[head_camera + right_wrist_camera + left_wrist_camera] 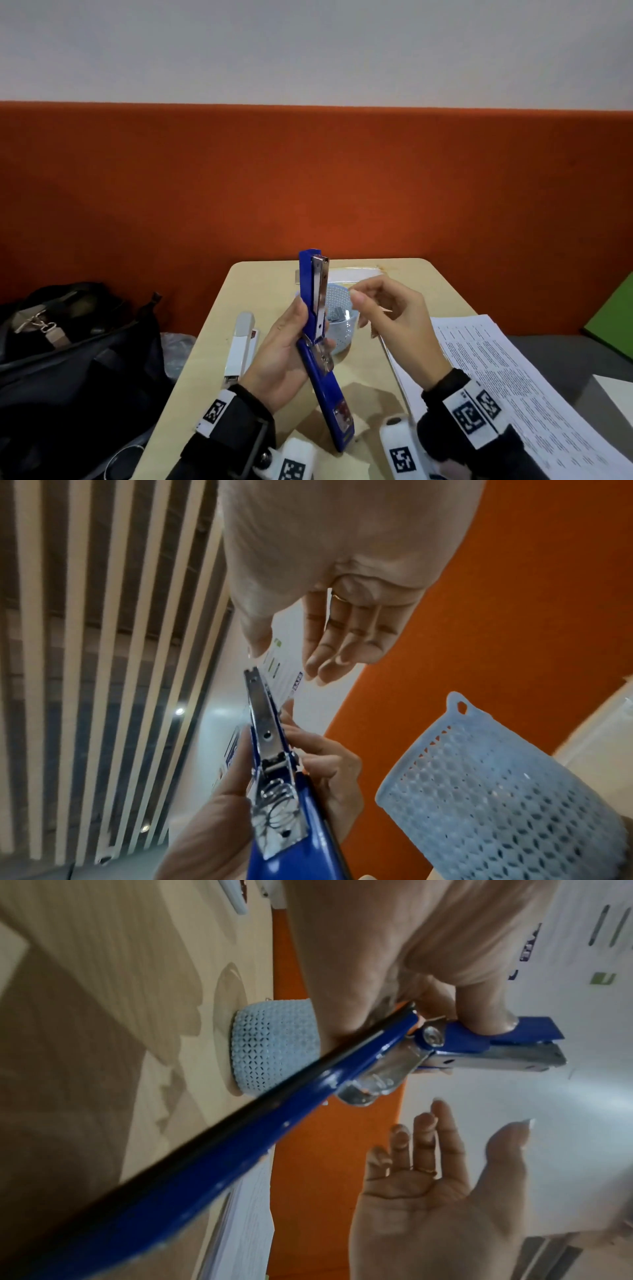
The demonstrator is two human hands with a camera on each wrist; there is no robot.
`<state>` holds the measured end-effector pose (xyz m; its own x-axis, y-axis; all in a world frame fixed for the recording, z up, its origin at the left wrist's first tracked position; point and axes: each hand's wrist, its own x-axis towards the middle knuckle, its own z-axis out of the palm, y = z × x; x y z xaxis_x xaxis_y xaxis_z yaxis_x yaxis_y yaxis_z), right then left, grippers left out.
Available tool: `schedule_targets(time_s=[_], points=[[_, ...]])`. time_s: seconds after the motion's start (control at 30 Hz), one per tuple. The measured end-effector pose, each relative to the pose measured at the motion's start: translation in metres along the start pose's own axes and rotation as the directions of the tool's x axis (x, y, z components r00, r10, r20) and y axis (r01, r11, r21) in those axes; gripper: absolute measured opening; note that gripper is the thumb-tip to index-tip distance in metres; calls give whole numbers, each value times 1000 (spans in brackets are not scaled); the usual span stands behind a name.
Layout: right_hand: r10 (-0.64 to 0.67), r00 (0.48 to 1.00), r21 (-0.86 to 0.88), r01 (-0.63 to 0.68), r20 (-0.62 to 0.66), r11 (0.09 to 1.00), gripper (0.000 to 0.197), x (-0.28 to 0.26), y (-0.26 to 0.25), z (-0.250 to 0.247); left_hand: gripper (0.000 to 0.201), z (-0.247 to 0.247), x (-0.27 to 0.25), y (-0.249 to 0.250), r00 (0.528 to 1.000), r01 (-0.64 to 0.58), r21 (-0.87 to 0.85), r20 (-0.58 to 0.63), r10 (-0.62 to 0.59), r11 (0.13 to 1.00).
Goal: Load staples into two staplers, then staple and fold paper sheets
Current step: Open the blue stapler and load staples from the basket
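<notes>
While the left hand (279, 353) grips the blue stapler (317, 329), the right hand (394, 322) hovers beside it.

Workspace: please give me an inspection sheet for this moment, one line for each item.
Surface: light wooden table, partly covered.
Job's things: blue stapler swung open and held up above the table; white stapler lying at the left of the table; basket behind the hands with small metal pieces inside, probably staples; papers stacked at the right.
Clutter: black bag beside the table on the left.
Grippers: left hand grips the blue stapler near its hinge; right hand raised beside it, fingers relaxed, holding nothing I can see.
Cables: nothing seen.
Surroundings: orange panel behind the table, white wall above it.
</notes>
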<state>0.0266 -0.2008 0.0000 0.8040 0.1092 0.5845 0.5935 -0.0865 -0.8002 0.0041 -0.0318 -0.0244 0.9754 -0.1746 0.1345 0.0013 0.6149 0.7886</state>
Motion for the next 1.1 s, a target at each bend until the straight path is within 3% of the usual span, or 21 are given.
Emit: schedule_targets(time_s=[0.03,0.13,0.2,0.43,0.57,0.8,0.97,1.1], points=[[-27,1000,-16,27,7,1000,26,2,-4,2,30,1,0,1,1000,-5,31,26,4,1000],[-79,997,-19,79,5,997,26,4,-12,5,66,-5,3,-1,997,-38,138,79,27,990],[-107,994,-23,107,-5,994,18,3,-13,8,71,-7,4,-2,995,-58,171,87,44,984],[-80,997,-63,80,6,995,24,-3,-2,11,65,-8,2,-4,996,-87,284,47,77,955],[-39,997,-80,44,69,996,31,-4,4,10,30,-6,2,-7,996,-71,316,-32,85,946],[55,991,51,-61,125,997,30,-3,9,8,33,-8,6,-10,986,-87,302,-111,126,949],[83,988,131,-100,126,986,35,-12,7,14,28,-17,13,7,962,-148,95,-216,165,984],[98,978,127,-122,183,984,27,-12,3,13,27,-24,14,14,951,-193,38,-238,197,980]])
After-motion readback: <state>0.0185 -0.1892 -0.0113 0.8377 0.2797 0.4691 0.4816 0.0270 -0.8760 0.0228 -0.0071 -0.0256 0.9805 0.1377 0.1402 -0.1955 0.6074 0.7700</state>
